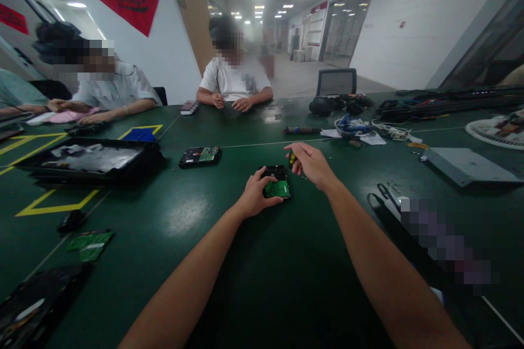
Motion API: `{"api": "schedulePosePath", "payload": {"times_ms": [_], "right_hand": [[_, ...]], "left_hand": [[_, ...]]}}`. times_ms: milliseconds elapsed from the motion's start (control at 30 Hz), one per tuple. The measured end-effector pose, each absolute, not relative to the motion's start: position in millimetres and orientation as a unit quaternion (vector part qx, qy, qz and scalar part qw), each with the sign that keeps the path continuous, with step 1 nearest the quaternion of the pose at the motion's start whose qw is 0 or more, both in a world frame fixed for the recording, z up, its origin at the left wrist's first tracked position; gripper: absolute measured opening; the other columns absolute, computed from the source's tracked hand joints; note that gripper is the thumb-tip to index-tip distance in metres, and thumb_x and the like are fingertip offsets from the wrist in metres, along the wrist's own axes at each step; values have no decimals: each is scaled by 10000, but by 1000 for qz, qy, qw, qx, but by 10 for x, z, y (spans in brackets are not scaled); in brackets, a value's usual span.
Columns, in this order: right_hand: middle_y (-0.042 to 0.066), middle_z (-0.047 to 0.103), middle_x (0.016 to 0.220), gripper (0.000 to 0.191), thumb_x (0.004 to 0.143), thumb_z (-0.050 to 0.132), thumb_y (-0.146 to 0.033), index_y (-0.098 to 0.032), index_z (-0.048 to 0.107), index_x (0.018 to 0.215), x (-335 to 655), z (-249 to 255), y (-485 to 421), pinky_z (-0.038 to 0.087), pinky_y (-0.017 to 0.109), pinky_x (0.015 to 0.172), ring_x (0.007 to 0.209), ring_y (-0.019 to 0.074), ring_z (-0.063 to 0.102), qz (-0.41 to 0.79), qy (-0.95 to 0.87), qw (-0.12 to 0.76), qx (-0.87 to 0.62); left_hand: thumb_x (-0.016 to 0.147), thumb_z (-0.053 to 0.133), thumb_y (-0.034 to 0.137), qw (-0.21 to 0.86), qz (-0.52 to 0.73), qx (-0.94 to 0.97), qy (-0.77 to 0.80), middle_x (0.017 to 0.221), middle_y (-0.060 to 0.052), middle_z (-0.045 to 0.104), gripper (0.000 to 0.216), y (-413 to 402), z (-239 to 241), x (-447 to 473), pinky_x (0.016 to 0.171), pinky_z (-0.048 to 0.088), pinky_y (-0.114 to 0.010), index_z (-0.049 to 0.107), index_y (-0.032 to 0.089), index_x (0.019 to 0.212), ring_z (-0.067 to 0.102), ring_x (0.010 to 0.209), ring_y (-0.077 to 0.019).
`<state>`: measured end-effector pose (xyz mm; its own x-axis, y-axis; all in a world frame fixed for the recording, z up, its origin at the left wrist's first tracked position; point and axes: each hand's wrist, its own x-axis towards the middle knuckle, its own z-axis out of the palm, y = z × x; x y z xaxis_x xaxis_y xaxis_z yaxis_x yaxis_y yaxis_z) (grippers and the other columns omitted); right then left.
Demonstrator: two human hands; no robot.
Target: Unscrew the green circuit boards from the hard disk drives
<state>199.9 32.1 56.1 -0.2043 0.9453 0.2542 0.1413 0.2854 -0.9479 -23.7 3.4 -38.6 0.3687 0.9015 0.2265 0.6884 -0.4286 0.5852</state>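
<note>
In the middle of the green table lies a hard drive, its green circuit board facing up. My left hand grips its left side, thumb at the near edge and fingers over the far part. Just right of the drive and slightly above it, my right hand is closed around a small yellow-and-black screwdriver. The palm and fingers hide most of the tool, and its tip cannot be made out. Several tiny screws lie beside the drive under my right hand.
Another hard drive lies to the left, beyond it a black tray. Loose green circuit boards sit at near left. A metal case and a pouch-like item are on the right. Two people work across the table.
</note>
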Motion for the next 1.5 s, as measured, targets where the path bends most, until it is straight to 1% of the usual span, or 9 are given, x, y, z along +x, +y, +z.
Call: {"api": "schedulePosePath", "payload": {"times_ms": [167, 300, 433, 533, 700, 900, 1133, 1333, 1500], "right_hand": [[21, 659, 749, 339, 983, 533, -492, -217, 717, 1056, 2058, 576, 337, 414, 235, 470, 570, 123, 595, 428, -655, 456, -423], [54, 728, 853, 309, 944, 590, -496, -202, 683, 932, 2059, 601, 315, 387, 239, 461, 583, 122, 593, 409, -641, 464, -453], [66, 750, 989, 282, 948, 574, -481, -213, 652, 983, 2034, 635, 282, 387, 249, 474, 579, 111, 578, 414, -640, 469, -447], [40, 727, 922, 303, 956, 563, -493, -228, 698, 1009, 2042, 663, 267, 382, 257, 500, 566, 103, 529, 395, -671, 452, -435], [25, 680, 792, 323, 905, 653, -516, -198, 697, 872, 2058, 674, 262, 412, 275, 542, 578, 113, 535, 372, -683, 441, -449], [62, 737, 992, 355, 963, 574, -545, -217, 707, 987, 2007, 678, 244, 393, 263, 484, 551, 94, 532, 408, -676, 442, -425], [48, 706, 902, 357, 978, 546, -507, -246, 731, 1137, 1990, 666, 251, 408, 264, 487, 601, 128, 573, 437, -663, 444, -416], [33, 707, 866, 294, 920, 636, -508, -221, 688, 960, 1993, 662, 246, 410, 256, 496, 622, 130, 583, 404, -662, 452, -441], [50, 741, 1011, 258, 921, 629, -442, -237, 655, 1076, 1993, 674, 249, 396, 254, 463, 578, 112, 582, 430, -647, 457, -433]], "left_hand": [[722, 861, 553, 210, 270, 796, 500, 1667, -127, 294, 659, 36, -384, -233, 1225, 273, -599, 650, 284, 1286, 282, 1543, -398], [719, 869, 535, 215, 272, 792, 503, 1660, -127, 312, 652, 22, -368, -227, 1222, 277, -600, 650, 284, 1280, 293, 1539, -394], [733, 861, 532, 213, 264, 796, 501, 1662, -120, 317, 642, 18, -352, -232, 1234, 230, -626, 639, 294, 1287, 276, 1546, -398], [729, 866, 523, 211, 264, 799, 497, 1671, -118, 305, 646, 24, -347, -239, 1233, 236, -622, 638, 291, 1287, 285, 1541, -398], [736, 856, 537, 207, 263, 802, 494, 1667, -108, 320, 634, 29, -361, -243, 1238, 228, -619, 642, 290, 1281, 289, 1539, -396], [727, 858, 549, 201, 268, 800, 498, 1656, -111, 343, 655, 36, -385, -245, 1229, 237, -629, 644, 291, 1289, 297, 1533, -407], [723, 862, 552, 202, 265, 799, 501, 1664, -101, 330, 661, 28, -353, -246, 1246, 220, -614, 646, 293, 1291, 288, 1537, -413], [732, 859, 542, 203, 264, 801, 498, 1666, -102, 326, 657, 19, -334, -244, 1242, 232, -614, 637, 296, 1299, 291, 1538, -405], [735, 854, 551, 199, 266, 801, 498, 1662, -115, 324, 646, 28, -345, -247, 1236, 247, -609, 647, 285, 1286, 299, 1534, -400]]}}
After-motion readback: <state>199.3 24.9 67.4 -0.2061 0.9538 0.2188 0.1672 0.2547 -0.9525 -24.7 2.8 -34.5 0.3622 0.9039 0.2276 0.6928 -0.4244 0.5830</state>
